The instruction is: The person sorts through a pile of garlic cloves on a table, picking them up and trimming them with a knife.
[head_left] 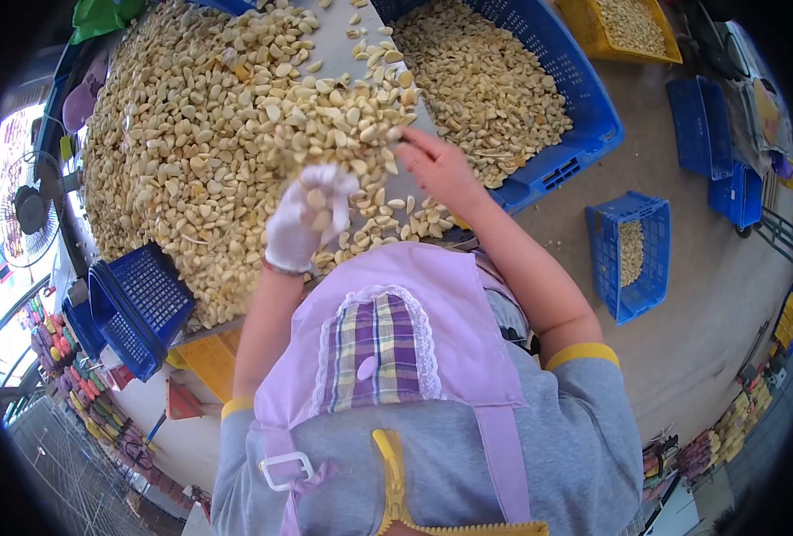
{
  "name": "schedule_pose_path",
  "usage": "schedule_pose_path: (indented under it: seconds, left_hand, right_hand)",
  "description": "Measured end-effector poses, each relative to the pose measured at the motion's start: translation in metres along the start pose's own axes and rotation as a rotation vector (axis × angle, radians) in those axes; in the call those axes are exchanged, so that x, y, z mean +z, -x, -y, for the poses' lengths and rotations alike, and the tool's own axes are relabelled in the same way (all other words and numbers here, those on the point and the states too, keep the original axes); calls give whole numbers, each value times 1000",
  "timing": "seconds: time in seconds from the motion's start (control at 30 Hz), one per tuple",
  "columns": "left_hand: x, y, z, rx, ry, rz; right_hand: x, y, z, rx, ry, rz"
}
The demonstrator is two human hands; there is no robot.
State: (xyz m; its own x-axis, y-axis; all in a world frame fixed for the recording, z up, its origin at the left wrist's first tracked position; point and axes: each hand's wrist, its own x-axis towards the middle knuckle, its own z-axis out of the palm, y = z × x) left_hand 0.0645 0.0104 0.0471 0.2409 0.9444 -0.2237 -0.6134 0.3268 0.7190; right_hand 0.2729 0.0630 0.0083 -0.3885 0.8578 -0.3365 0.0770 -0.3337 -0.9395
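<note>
A wide heap of pale, flat pieces like nuts or cloves (pixel 191 134) covers the table. My left hand (pixel 305 217), in a white glove, is over the near part of the heap, its fingers curled round a few pale pieces. My bare right hand (pixel 441 170) is at the heap's right edge, near the table's rim, thumb and fingers drawn together; whatever is between them is too small to name. Beyond the right hand, a large blue crate (pixel 584 98) holds many more such pieces.
A small blue crate (pixel 604 259) with pieces inside stands on the floor at the right. A yellow crate (pixel 584 31) is at the top right. Blue baskets (pixel 142 304) lie at the table's left edge, near a fan (pixel 32 210).
</note>
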Motion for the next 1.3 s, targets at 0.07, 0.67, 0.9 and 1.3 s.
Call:
schedule_pose_path:
  seconds: [0.07, 0.67, 0.9, 1.3]
  left_hand:
    - [5, -15, -10, -161, -333, -327]
    - [-6, -66, 26, 96, -1360, -226]
    - [30, -41, 2, -69, -544, -351]
    - [41, -29, 7, 107, -499, -339]
  right_hand:
    - [-12, -2, 9, 108, -164, -70]
    - [-16, -3, 0, -19, -97, -37]
    - [-10, 13, 17, -86, -119, 106]
    - [5, 2, 4, -403, 29, -62]
